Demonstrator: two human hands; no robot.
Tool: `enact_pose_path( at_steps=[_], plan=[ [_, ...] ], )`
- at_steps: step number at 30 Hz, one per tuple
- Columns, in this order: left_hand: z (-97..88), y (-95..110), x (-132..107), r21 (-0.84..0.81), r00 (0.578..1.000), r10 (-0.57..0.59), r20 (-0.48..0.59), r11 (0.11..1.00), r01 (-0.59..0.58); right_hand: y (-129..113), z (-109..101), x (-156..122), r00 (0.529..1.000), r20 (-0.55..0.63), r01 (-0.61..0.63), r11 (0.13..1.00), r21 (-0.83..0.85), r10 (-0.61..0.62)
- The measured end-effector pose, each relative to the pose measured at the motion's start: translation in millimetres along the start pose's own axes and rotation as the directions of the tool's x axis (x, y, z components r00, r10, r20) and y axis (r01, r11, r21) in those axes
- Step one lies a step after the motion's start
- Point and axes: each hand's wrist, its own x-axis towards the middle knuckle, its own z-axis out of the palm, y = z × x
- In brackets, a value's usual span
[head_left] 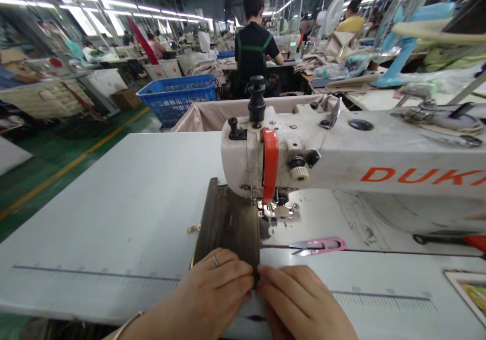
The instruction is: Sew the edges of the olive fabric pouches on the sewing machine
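A dark olive-brown pouch (239,233) with a small label patch and a gold zipper along its left side lies flat on the sewing table. Its far right edge reaches under the presser foot of the sewing machine (304,147). My left hand (212,289) rests over the pouch's near end, fingers bent and pressed together at its right edge. Opposite it, my right hand (296,294) pinches the same edge near the bottom corner. The fingertips of both hands nearly meet there. Pink-handled thread snips (319,246) lie to the right of the pouch.
A ruler scale (94,274) is marked along the front of the white tabletop (152,198). Behind the table stand a fabric-lined bin (216,114) and a blue basket (178,94). Ahead, a person (254,46) sits facing away. A blue fan (398,51) stands at right.
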Motion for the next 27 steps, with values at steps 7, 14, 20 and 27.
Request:
enact_pose_path(
  at_steps=[7, 14, 20, 27],
  plan=[
    [-5.1, -13, 7, -0.082, 0.996, 0.019, -0.082, 0.996, -0.026, 8, -4, 11, 0.995, 0.090, 0.061, 0.994, -0.085, -0.053],
    [-6.0, -36, 10, -0.117, 0.998, 0.004, -0.062, 0.993, -0.011, 17, -2, 28, 0.996, 0.078, 0.057, 0.997, -0.048, -0.053],
    [-3.8, -54, 16, -0.127, 0.998, 0.007, -0.067, 0.992, -0.016, 22, -10, 45, 0.964, 0.267, -0.009, 0.999, -0.038, 0.019],
    [4.3, -76, 24, -0.104, 0.997, -0.003, -0.073, 0.995, -0.005, 33, -15, 62, 0.955, 0.290, -0.049, 0.998, -0.037, 0.058]
  ],
)
